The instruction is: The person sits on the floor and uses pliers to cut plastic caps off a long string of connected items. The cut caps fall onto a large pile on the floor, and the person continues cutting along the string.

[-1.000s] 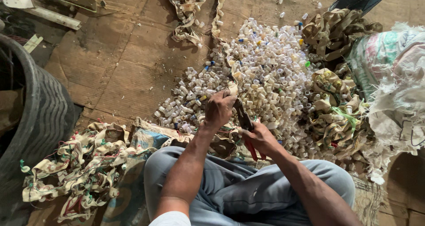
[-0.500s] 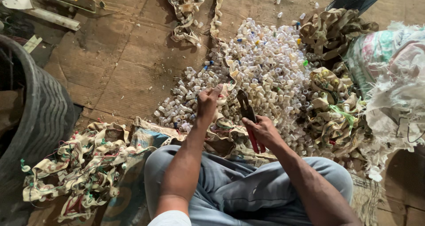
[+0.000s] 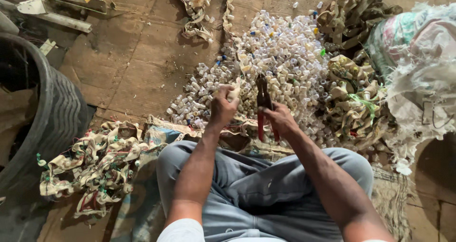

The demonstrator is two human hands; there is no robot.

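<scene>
My left hand (image 3: 223, 108) is closed around a dirty strip of flattened pouch material (image 3: 236, 88) that leads up toward the far side. My right hand (image 3: 280, 120) grips red-handled pliers (image 3: 262, 104), jaws pointing up beside the strip, close to my left hand. Both hands hover above a big heap of small white plastic spouts and caps (image 3: 275, 57) spread over the wooden floor. I sit cross-legged in grey trousers (image 3: 247, 194).
A black rubber tyre (image 3: 42, 114) stands at the left. A pile of crumpled pouch strips (image 3: 95, 161) lies by my left knee, more strips (image 3: 356, 99) on the right, beside white woven sacks (image 3: 418, 66). Wooden planks (image 3: 57, 4) lie top left.
My left hand has shifted up and right with the strip. The pliers rose from a low slant to nearly upright beside it.
</scene>
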